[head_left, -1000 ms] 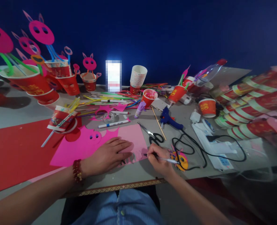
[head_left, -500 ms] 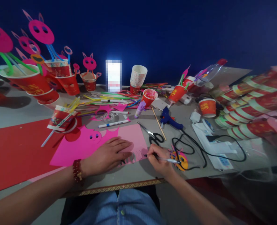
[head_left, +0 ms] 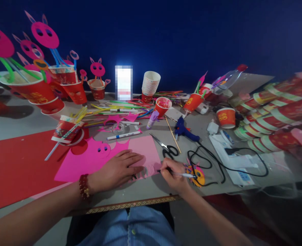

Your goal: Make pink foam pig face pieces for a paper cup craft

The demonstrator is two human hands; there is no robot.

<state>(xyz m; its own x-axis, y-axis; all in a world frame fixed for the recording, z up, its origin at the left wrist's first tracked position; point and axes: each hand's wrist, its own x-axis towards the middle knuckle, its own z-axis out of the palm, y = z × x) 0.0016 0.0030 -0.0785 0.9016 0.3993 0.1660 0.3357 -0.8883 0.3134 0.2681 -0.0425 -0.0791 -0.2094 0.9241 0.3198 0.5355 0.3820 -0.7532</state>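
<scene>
My left hand (head_left: 122, 169) lies flat, fingers stretched out, on a light pink paper sheet (head_left: 147, 150) and holds it to the table. A pen (head_left: 184, 175) with a clear barrel is gripped in my right hand (head_left: 175, 174), its tip at the right edge of that sheet. Faint drawn outlines show on the paper between the two hands. Under my left wrist lies a bright pink sheet (head_left: 76, 162) with cut-out edges and a small face with two eyes on it. An orange paper cut-out (head_left: 200, 177) rests just right of my right hand, partly under the pen.
Black-handled scissors (head_left: 166, 145), a wooden stick (head_left: 172, 133) and a blue glue gun (head_left: 185, 130) with a looping black cord lie beyond my right hand. A white power strip (head_left: 232, 164) sits at right. Red paper cups (head_left: 163, 106) and several straws stand or lie behind.
</scene>
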